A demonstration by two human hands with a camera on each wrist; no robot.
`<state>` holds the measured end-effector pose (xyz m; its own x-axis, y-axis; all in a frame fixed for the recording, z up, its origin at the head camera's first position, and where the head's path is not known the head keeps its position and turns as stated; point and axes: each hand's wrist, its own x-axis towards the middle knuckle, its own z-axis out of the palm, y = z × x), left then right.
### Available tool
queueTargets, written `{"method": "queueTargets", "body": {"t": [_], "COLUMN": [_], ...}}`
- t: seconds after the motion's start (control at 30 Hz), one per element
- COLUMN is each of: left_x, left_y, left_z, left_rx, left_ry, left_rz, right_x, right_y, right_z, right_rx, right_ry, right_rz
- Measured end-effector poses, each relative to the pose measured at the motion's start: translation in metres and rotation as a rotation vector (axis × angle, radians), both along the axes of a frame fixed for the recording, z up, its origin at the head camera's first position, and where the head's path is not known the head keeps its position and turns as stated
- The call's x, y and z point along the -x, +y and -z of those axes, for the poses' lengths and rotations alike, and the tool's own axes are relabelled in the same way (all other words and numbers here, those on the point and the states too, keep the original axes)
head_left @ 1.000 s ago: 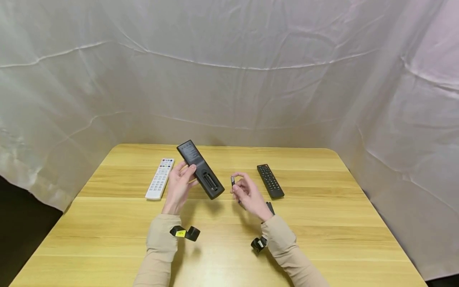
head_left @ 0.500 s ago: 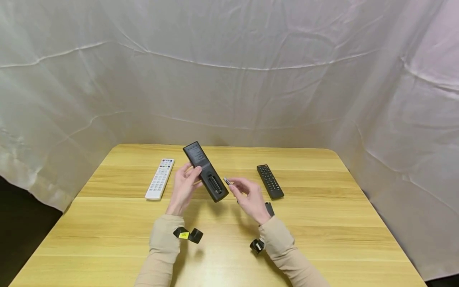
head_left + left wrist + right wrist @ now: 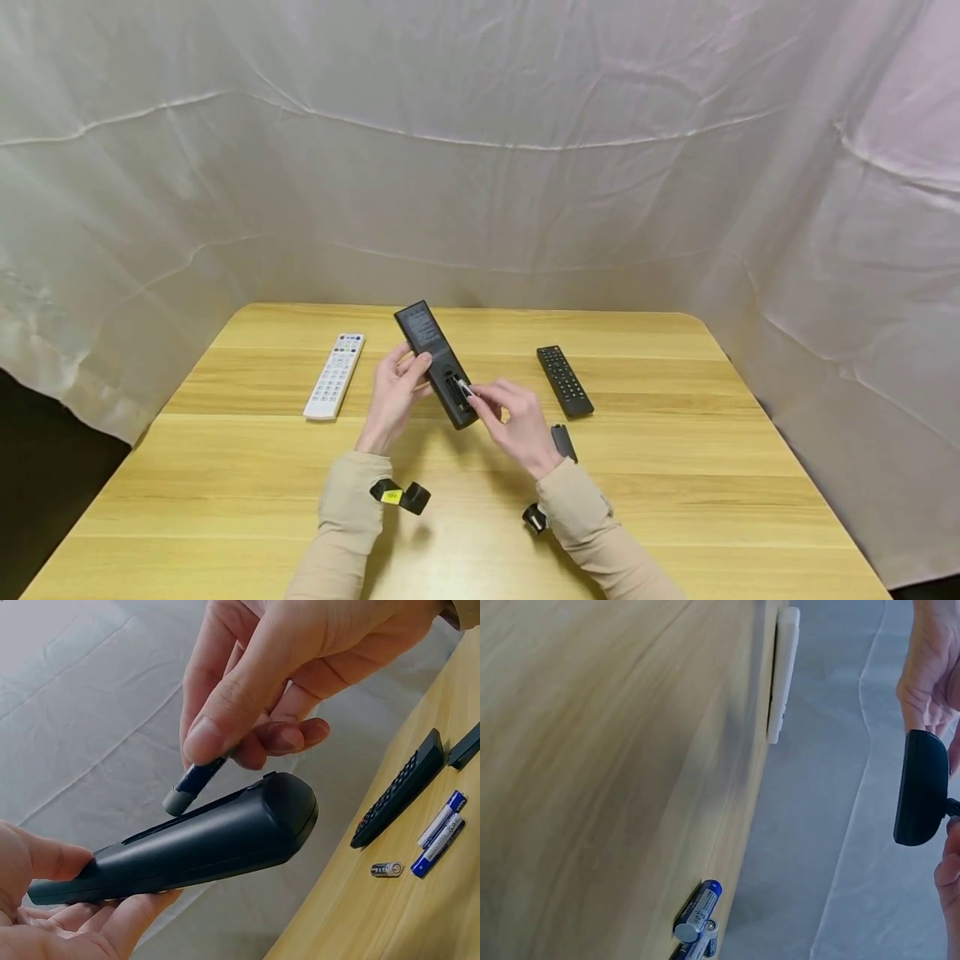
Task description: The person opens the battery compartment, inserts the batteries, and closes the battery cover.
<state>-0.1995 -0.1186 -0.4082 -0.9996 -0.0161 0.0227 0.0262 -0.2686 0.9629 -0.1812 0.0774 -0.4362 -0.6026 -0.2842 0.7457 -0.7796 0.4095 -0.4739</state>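
Note:
My left hand (image 3: 393,400) holds a black remote control (image 3: 426,333) tilted above the table, its back toward me and its battery compartment uncovered. In the left wrist view, the left thumb lies on top of the remote and fingers support it underneath. My right hand (image 3: 519,423) pinches a battery (image 3: 191,784) between thumb and fingers. One end of that battery is at the compartment; whether it touches the contacts cannot be seen. The right wrist view shows the remote's end (image 3: 921,787) and part of the left hand (image 3: 930,682).
A white remote (image 3: 334,377) lies at left on the wooden table (image 3: 225,500). To the right lie another black remote (image 3: 565,380) and a dark battery cover (image 3: 564,443). Several loose batteries (image 3: 440,831) rest near them. A pale curtain (image 3: 480,183) surrounds the table's back and sides.
My right hand has moved left, bringing the battery from beside the remote to its compartment. My left hand has shifted slightly right with the remote.

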Motion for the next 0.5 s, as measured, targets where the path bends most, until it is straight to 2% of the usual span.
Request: {"method": "queueTargets", "body": {"t": [0.5], "left_x": [-0.0009], "left_y": [0.0050], "left_z": [0.0001], "left_rx": [0.016], "left_ry": [-0.004], "left_rz": [0.006], "right_x": [-0.0032], "right_y": [-0.0045], "right_z": [0.0029], "right_rx": [-0.091], "right_ry": [0.091], "right_rz": [0.105]}}
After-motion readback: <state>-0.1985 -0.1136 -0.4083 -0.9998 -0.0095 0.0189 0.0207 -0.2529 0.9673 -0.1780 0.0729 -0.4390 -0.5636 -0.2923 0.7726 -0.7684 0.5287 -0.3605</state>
